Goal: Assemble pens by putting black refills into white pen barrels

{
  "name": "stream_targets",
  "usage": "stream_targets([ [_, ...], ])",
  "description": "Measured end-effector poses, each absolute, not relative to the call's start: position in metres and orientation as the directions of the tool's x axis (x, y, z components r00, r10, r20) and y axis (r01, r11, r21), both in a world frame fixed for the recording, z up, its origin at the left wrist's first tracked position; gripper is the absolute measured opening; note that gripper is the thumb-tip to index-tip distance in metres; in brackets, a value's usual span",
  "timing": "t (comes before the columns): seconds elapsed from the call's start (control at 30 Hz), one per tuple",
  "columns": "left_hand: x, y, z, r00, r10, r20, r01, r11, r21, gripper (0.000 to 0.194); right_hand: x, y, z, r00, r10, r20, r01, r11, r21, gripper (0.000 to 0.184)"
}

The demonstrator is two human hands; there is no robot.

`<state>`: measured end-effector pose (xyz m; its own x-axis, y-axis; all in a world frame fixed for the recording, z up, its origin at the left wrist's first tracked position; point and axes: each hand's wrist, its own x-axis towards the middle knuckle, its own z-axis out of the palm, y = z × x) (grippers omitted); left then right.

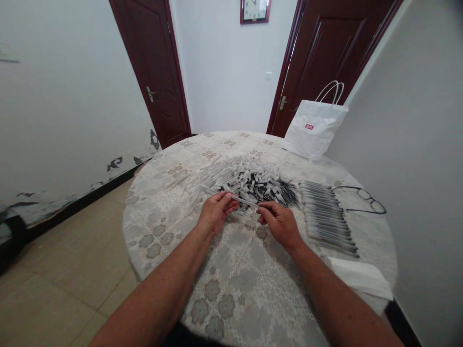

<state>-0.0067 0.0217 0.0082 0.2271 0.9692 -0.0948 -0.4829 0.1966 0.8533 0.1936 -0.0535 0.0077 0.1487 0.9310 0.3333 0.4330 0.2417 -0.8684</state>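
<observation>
Between my two hands lies a thin translucent pen barrel (246, 200), slanting slightly down to the right. The fingers of my left hand (218, 208) are closed on its left end. At the other end my right hand (277, 219) pinches it; the fingertips hide whether a cap or refill is there. Just beyond the hands spreads a heap of loose pen parts: pale barrels (217, 169), small whitish caps (258, 168) and thin black refills (288, 192). To the right of my right hand, pens (327, 217) with dark ends lie side by side in a long row.
A patterned cloth covers the round table (224, 289). Black-framed glasses (372, 205) lie right of the row. A white paper bag (316, 127) stands at the back right edge. Folded white material (358, 277) lies by my right forearm. Walls flank the table.
</observation>
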Motion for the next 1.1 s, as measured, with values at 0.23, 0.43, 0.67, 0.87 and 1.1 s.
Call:
stream_targets([
  [0.23, -0.004, 0.018, 0.010, 0.200, 0.978, -0.057, -0.447, 0.143, 0.883, 0.027, 0.190, -0.049, 0.007, 0.120, 0.980, 0.159, 0.149, 0.140, -0.979, 0.034],
  [0.43, 0.001, 0.011, 0.014, 0.152, 0.985, -0.080, -0.353, 0.129, 0.927, 0.032, 0.191, -0.048, 0.004, 0.005, 0.937, 0.348, 0.496, 0.300, -0.815, 0.025],
  [0.67, 0.007, 0.006, 0.015, 0.190, 0.979, -0.074, -0.231, 0.118, 0.966, 0.038, 0.198, -0.039, -0.004, -0.168, 0.843, 0.510, 0.730, 0.454, -0.511, 0.021],
  [0.87, 0.006, 0.002, 0.019, 0.214, 0.976, -0.048, -0.110, 0.073, 0.991, 0.037, 0.202, -0.032, -0.008, -0.233, 0.806, 0.544, 0.761, 0.499, -0.414, 0.020],
  [1.1, 0.007, -0.001, 0.020, 0.230, 0.973, -0.023, -0.034, 0.031, 0.999, 0.037, 0.198, -0.031, -0.006, -0.274, 0.807, 0.522, 0.778, 0.505, -0.373, 0.019],
])
